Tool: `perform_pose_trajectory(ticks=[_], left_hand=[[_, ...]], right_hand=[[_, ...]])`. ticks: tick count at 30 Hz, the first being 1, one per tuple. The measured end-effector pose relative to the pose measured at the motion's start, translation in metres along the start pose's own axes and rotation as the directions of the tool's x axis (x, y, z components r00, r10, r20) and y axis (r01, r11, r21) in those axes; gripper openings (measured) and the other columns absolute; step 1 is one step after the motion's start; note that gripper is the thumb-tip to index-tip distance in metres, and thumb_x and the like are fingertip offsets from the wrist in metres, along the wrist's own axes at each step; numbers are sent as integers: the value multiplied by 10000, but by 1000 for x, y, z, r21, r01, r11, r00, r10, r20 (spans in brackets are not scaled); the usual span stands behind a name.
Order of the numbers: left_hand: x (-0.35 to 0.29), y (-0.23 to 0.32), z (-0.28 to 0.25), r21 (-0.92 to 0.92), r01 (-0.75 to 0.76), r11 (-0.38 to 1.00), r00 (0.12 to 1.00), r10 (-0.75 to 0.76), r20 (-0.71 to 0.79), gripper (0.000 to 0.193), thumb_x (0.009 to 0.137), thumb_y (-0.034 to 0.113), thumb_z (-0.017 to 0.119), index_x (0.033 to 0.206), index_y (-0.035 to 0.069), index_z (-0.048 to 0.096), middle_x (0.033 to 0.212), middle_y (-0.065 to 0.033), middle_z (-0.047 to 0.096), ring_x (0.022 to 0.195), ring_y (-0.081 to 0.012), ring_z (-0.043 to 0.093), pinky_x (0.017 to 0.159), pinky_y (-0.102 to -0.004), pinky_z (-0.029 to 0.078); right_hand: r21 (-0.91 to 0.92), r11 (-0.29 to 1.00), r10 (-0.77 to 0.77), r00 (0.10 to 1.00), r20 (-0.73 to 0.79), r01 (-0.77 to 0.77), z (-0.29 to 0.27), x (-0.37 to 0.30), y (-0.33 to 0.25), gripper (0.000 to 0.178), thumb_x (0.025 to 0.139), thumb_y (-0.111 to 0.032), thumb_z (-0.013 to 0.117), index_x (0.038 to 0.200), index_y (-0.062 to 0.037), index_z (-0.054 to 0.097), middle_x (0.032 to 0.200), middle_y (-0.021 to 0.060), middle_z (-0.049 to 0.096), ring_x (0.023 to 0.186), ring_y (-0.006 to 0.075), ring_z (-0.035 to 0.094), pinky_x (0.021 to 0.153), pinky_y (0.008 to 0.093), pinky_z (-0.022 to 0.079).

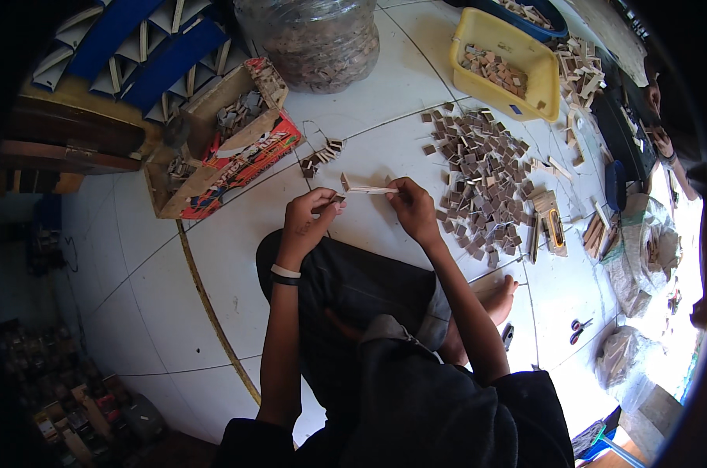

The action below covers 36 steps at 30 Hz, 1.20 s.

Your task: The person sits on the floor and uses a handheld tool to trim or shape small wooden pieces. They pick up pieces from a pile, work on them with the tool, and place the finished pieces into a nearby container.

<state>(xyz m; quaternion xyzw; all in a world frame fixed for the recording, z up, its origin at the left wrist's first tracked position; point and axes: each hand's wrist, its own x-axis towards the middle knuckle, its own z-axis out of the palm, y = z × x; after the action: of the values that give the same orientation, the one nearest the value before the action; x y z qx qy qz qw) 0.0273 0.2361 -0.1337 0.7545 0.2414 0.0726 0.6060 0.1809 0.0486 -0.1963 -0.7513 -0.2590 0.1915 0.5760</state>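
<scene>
Your right hand [413, 207] pinches one end of a pale wooden strip [367, 188] between thumb and fingers, so that grip is closed on it. The strip points leftward in front of you, with a short piece standing up at its far end. Your left hand [310, 221] has its fingertips together on a small brown piece [339, 198], just below that far end and, as far as you can see, apart from it.

Just beyond your left hand, a small cluster of brown pieces [322, 157] lies on the white tiled floor [404, 72]. To your right spreads a large pile of brown squares [486, 179], with a wooden block [555, 226] bearing something yellow beside it. Past the pile stands a yellow basin [486, 93] with more pieces inside. A wooden box [248, 168] with a red printed side sits to your left, near a bulging clear bag [314, 47]. Farther right are scissors [578, 331] and a co-worker's hand [664, 144].
</scene>
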Motion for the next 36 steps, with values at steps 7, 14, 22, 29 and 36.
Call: perform_pose_trajectory(ticks=[7, 14, 22, 29, 36], left_hand=[[1, 1, -1, 20, -11, 1000, 999, 12, -42, 224, 996, 89, 647, 1144, -79, 658, 1045, -147, 769, 947, -172, 740, 876, -303, 581], [1, 2, -1, 6, -11, 1000, 999, 11, -42, 226, 995, 91, 649, 1151, -74, 657, 1045, -143, 771, 949, -172, 738, 883, -305, 577], [0, 3, -1, 44, -14, 999, 999, 16, -39, 231, 996, 99, 652, 1150, -73, 661, 1043, -140, 772, 946, -168, 736, 884, -307, 571], [3, -2, -1, 37, -22, 999, 998, 24, -51, 249, 1013, 144, 644, 1147, -65, 670, 1028, -124, 769, 929, -175, 741, 867, -309, 566], [3, -5, -1, 122, -2, 993, 994, 14, -105, 277, 1015, 175, 654, 1152, -64, 685, 1007, -117, 760, 921, -186, 763, 838, -304, 563]], right_hand=[[-18, 994, 107, 991, 76, -106, 0, 2, 13, 173, 1026, -100, 640, 1162, -4, 591, 930, 141, 773, 809, 161, 722, 732, 288, 547], [604, 522, 295, 792, 535, -603, 11, -7, 1, 299, 1143, -256, 419, 1341, -46, 499, 1332, 189, 682, 1150, 244, 693, 947, 362, 556], [-50, 772, 559, 640, 527, -634, 13, -8, -21, 310, 1039, -262, 626, 1170, 5, 712, 889, 125, 787, 706, 237, 759, 628, 346, 610], [-495, 806, -312, 944, 109, 323, 2, -6, -25, 474, 826, -89, 780, 1278, -205, 702, 1284, 105, 674, 1134, 335, 650, 915, 449, 542], [-666, 684, -247, 953, 173, 298, 17, -6, -7, 308, 852, -111, 757, 1151, -185, 769, 1235, 4, 699, 1190, 305, 577, 949, 458, 482]])
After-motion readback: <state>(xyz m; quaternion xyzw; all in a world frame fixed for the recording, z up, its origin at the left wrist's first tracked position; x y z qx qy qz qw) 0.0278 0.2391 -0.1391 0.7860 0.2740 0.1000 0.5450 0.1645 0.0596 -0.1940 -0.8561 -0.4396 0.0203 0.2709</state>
